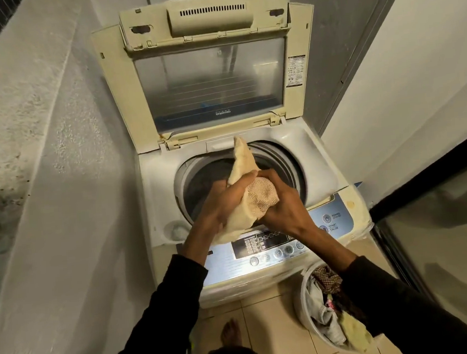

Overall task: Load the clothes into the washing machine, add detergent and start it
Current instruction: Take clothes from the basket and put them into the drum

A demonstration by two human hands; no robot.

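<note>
A top-loading washing machine [321, 166] stands in front of me with its lid [209, 74] raised. Both my hands hold a cream-coloured garment [243, 161] over the front rim of the drum [275, 156]. My left hand [218, 206] grips its lower part. My right hand [282, 200] grips the bunched, mesh-like part. One end of the garment sticks up toward the back of the opening. Some dark cloth lies inside the drum. The control panel [261, 247] with its buttons lies just below my wrists.
A white laundry basket [304, 294] with several mixed clothes stands on the tiled floor at the machine's right front. A rough concrete wall runs along the left. A white wall and a dark-framed glass door close in the right. My bare foot [230, 333] is on the tiles.
</note>
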